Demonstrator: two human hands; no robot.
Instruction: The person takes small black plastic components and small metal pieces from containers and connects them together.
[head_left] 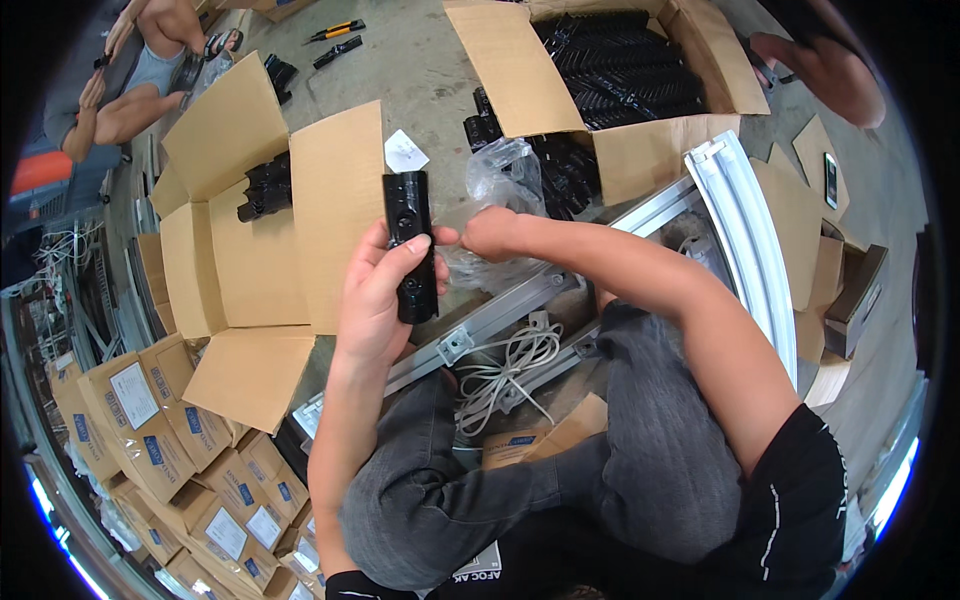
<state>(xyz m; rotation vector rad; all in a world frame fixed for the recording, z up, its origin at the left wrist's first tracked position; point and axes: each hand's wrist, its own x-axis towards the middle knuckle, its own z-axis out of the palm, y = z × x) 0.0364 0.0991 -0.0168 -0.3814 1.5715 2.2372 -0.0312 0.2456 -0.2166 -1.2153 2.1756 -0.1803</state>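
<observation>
In my left hand (pixel 385 285) I hold a glossy black half-round metal bracket (pixel 408 200) upright, thumb pressed on its face. Round holes show along it. My right hand (pixel 490 235) is closed beside it, against a clear plastic bag (pixel 505 175). What its fingers hold, if anything, is hidden. Left of the bracket stands an open cardboard box (pixel 260 260) with a few similar black pieces (pixel 267 188) inside. Beyond my right hand, more black brackets (pixel 565 175) lie loose on the floor by a second open box (pixel 665 160), itself packed with rows of black parts (pixel 630 75).
Silver aluminium rails (pixel 500 315) cross before my legs, with a curved rail (pixel 745 230) at right and a coiled grey cable (pixel 515 365) between. Taped cartons (pixel 140 410) pile up at left. A utility knife (pixel 335 31) lies far off. Other people sit at both far corners.
</observation>
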